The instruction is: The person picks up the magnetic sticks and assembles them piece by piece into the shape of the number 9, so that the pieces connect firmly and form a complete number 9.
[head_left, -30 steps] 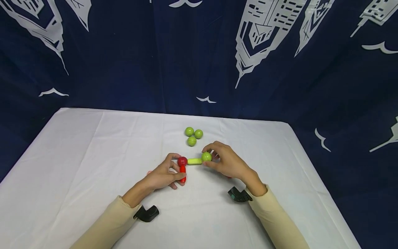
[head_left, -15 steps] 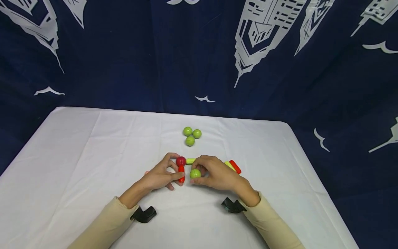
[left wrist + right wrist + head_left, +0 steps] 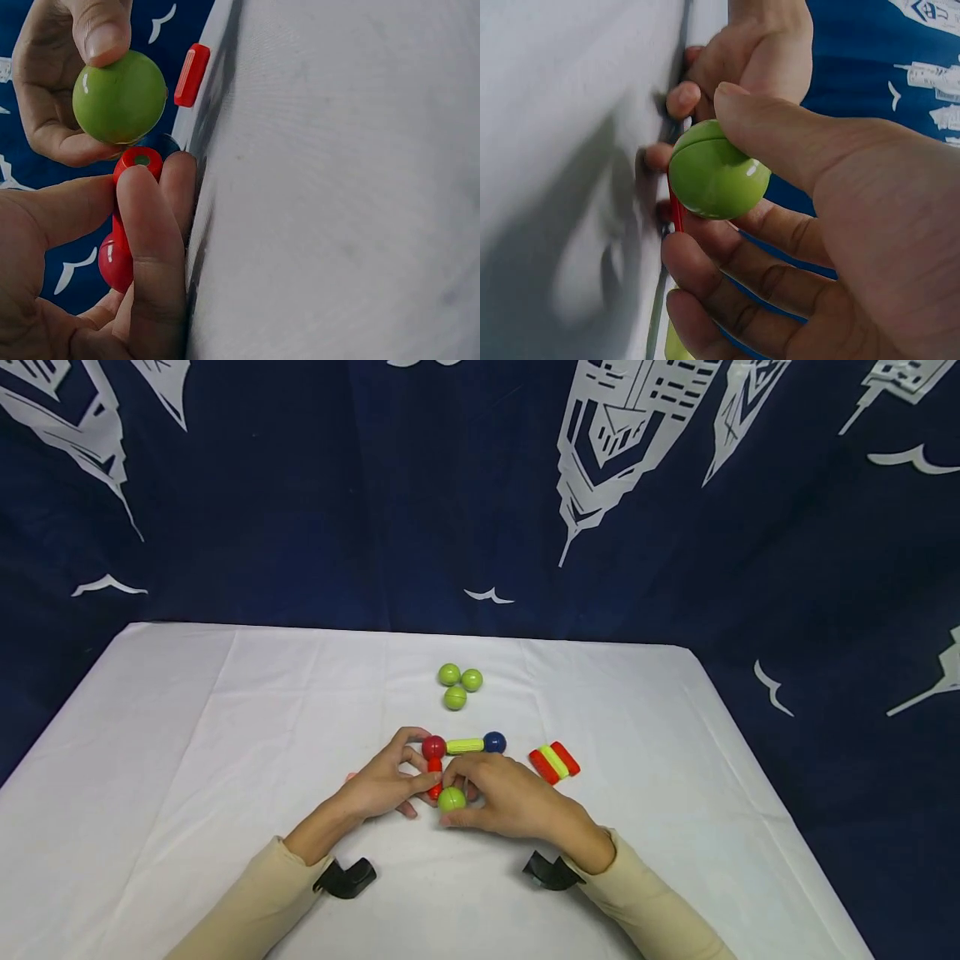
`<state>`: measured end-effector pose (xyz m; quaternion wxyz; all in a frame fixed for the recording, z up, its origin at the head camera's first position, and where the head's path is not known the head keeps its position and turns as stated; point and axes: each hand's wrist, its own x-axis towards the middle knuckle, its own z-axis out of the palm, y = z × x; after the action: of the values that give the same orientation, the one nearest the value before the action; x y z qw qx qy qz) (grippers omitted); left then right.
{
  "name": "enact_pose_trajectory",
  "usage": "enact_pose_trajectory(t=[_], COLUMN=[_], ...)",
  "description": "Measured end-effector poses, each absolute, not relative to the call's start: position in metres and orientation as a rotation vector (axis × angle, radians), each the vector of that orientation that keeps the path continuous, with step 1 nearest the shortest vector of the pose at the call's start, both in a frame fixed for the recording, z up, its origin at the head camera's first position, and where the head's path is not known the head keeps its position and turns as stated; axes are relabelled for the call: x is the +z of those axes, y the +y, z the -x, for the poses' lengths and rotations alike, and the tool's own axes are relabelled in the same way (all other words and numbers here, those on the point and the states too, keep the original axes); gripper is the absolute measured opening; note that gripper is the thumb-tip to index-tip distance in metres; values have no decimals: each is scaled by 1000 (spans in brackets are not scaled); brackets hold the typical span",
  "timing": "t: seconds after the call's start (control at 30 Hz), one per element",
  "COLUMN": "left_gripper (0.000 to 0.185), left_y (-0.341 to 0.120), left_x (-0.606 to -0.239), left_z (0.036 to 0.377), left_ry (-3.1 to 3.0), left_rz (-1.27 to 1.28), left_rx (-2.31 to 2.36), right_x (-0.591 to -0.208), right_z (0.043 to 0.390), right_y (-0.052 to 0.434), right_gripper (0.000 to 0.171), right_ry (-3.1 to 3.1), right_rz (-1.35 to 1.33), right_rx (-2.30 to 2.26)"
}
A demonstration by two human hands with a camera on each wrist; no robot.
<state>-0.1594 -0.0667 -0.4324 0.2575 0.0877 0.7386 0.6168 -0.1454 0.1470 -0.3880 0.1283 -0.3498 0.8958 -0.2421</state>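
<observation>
My left hand (image 3: 386,781) grips the red rod (image 3: 435,766), whose far end meets a red ball (image 3: 433,747). My right hand (image 3: 510,797) pinches a green ball (image 3: 452,800) at the rod's near end; whether they touch I cannot tell. From the red ball a yellow rod (image 3: 465,746) runs to a blue ball (image 3: 494,742). Three loose spheres (image 3: 455,697), also green, sit farther back on the white-covered counter (image 3: 225,735).

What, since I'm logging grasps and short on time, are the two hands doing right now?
Left hand: holding the red stick.
Right hand: holding a green ball between thumb and fingers.
</observation>
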Motion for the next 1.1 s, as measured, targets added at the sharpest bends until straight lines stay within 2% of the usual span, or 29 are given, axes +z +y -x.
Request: enact_pose_trajectory(t=[0.87, 1.1], left_gripper=[59, 60], left_y=[-69, -68], left_x=[-433, -434], left_z=[158, 160], left_ry=[1993, 1998], left_rz=[-283, -264], left_rx=[1695, 1687], right_x=[-396, -396], right_z=[133, 134], right_y=[135, 134], right_gripper=[36, 32], right_ry=[2676, 2699], right_rz=[1006, 980], right_rx=[-684, -664])
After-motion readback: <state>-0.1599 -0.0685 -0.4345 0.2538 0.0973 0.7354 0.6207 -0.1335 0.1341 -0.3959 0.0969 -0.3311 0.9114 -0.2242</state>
